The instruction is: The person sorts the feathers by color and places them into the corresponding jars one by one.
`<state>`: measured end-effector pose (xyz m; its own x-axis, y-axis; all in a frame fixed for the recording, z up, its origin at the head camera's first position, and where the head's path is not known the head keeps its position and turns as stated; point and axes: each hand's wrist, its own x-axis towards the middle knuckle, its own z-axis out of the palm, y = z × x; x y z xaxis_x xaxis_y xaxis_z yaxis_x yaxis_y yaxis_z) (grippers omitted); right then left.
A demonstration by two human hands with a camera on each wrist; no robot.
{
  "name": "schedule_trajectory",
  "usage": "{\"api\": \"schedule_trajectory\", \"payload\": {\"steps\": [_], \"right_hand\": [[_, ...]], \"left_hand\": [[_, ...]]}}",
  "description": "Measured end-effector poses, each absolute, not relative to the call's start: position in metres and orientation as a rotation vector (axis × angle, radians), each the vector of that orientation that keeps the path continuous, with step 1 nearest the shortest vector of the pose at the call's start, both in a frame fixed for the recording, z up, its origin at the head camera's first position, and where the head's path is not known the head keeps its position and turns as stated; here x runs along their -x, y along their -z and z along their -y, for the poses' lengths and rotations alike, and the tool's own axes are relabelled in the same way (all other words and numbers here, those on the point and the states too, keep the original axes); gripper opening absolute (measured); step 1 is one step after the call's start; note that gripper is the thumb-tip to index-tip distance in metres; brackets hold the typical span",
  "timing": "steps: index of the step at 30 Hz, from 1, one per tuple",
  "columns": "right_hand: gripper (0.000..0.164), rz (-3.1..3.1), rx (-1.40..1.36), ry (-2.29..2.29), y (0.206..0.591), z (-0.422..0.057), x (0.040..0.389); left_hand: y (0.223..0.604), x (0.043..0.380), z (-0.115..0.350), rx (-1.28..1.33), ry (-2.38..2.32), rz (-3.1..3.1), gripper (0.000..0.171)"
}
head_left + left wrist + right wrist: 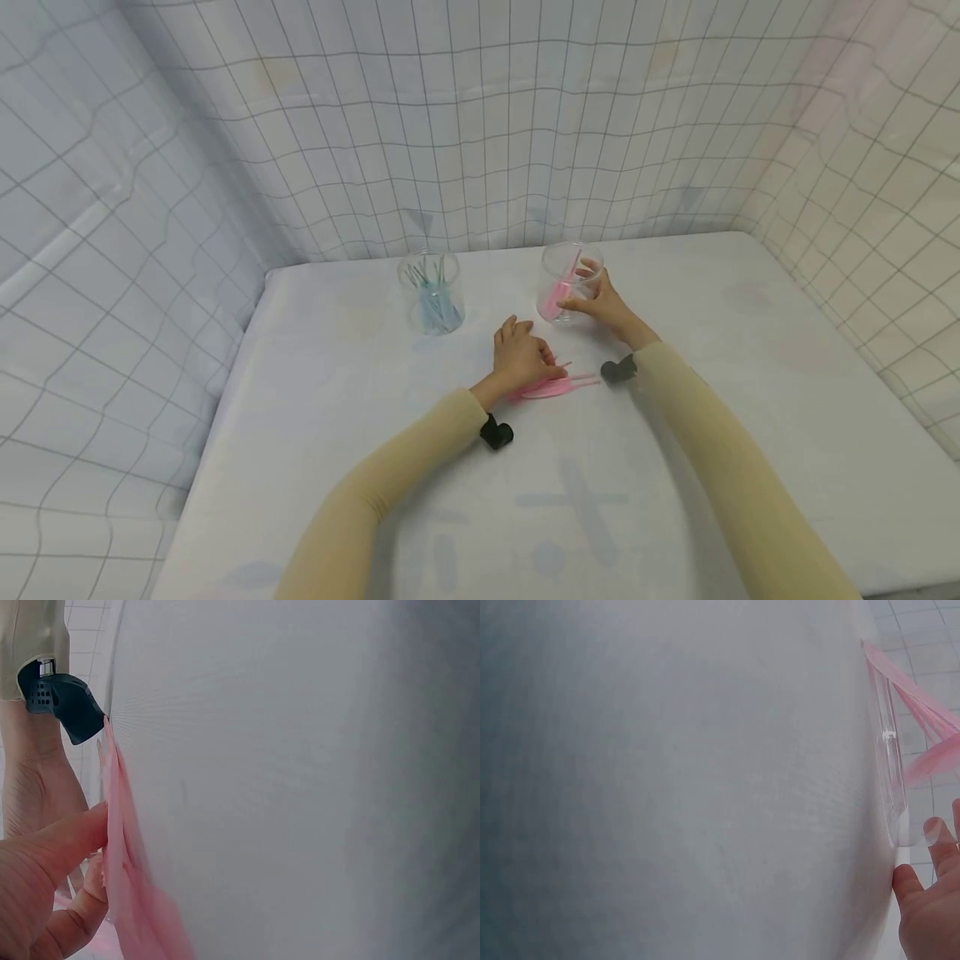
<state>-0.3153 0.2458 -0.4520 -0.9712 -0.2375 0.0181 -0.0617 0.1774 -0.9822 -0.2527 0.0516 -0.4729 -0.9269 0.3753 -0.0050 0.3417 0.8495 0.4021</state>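
Note:
On the table, my left hand (519, 358) pinches soft pink feather-like pieces (551, 387) between thumb and fingers, their thin stems pointing right. Up close in the left wrist view, one pink piece (116, 825) tapers to a point beyond the thumb. My right hand (600, 300) grips the right side of a clear round cup (551, 258), thumb at the front and fingers toward the back. Inside this cup stand more pink feather-like pieces (557, 298). The cup's wall (889, 757) shows edge-on in the right wrist view, beside the fingertips.
A second clear cup (415, 312) stands at the back left, holding several blue feather-like pieces (438, 307) with dark thin stems upward. A white cloth covers the table (360, 433). Grid-patterned curtains (480, 125) hang close behind it and on both sides.

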Motion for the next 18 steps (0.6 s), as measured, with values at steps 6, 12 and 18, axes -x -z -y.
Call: {"api": "schedule_trajectory", "payload": {"steps": [6, 12, 18], "right_hand": [[0.088, -2.304, 0.298, 1.914, 0.4472, -0.2434, 0.3109], [0.087, -2.333, 0.303, 1.895, 0.4469, -0.2425, 0.3108], [0.091, -2.302, 0.309, 1.93, 0.4563, -0.2459, 0.3178]], "left_hand": [[0.4705, 0.2508, -0.0506, -0.609, -0.587, -2.946, 0.026], [0.4685, 0.25, -0.0505, -0.719, -0.482, -2.972, 0.024], [0.4646, 0.2512, -0.0534, -0.9, -0.263, -2.995, 0.025]]}}
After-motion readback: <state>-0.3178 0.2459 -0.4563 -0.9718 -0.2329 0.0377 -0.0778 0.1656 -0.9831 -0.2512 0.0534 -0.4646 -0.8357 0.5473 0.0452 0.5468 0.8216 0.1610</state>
